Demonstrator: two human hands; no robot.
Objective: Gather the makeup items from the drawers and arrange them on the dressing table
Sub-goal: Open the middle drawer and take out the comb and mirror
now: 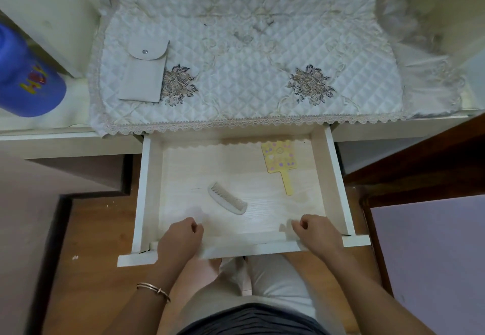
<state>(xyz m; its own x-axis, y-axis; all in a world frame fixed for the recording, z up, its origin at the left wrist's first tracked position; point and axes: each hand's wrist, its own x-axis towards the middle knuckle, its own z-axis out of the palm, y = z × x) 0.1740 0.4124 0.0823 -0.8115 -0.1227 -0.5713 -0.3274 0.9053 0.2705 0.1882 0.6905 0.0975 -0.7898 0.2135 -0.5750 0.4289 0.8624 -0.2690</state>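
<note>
Gripping front panel of pulled-out drawer (338, 177) with left hand (181, 237) and right hand (317, 232), fingers curled over its edge. Inside: comb (227, 197) mid-floor, yellow hand mirror (279, 157) back right, well apart. On quilted cloth (249, 53) of dressing table: grey pouch (144, 72), left side.

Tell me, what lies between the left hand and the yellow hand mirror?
A white comb lies on the drawer floor between the left hand and the yellow hand mirror, touching neither, in the head view.
</note>
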